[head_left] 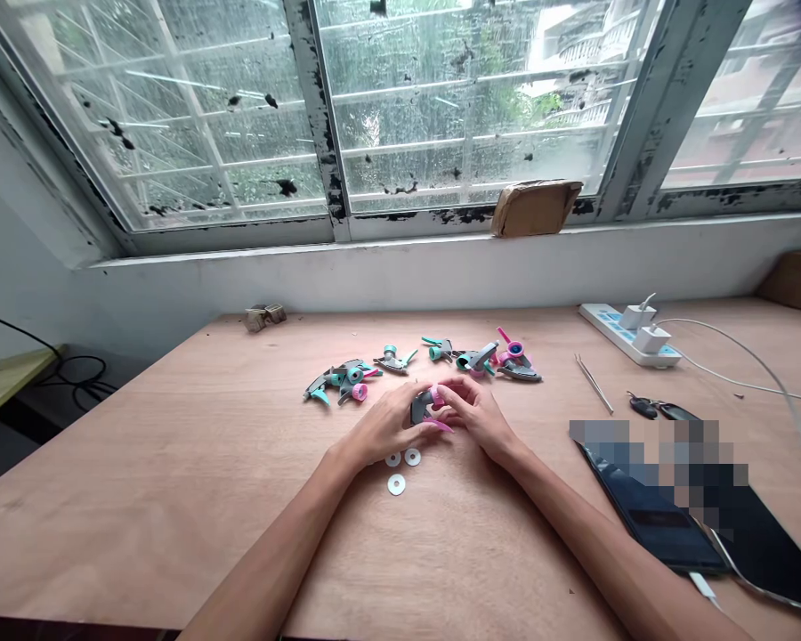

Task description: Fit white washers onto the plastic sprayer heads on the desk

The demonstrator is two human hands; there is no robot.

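Both my hands meet at the middle of the wooden table. My left hand and my right hand are closed together around a small grey spray-trigger head with pink parts. Three white washers lie on the wood just below my hands. Behind my hands lies a scatter of similar trigger heads, grey with teal and pink parts: one group at the left and another at the right.
A white power strip with chargers and a cable sits at the back right. Tweezers and dark keys lie right of my hands. Two dark phones rest near the right front edge. A cardboard piece sits on the windowsill.
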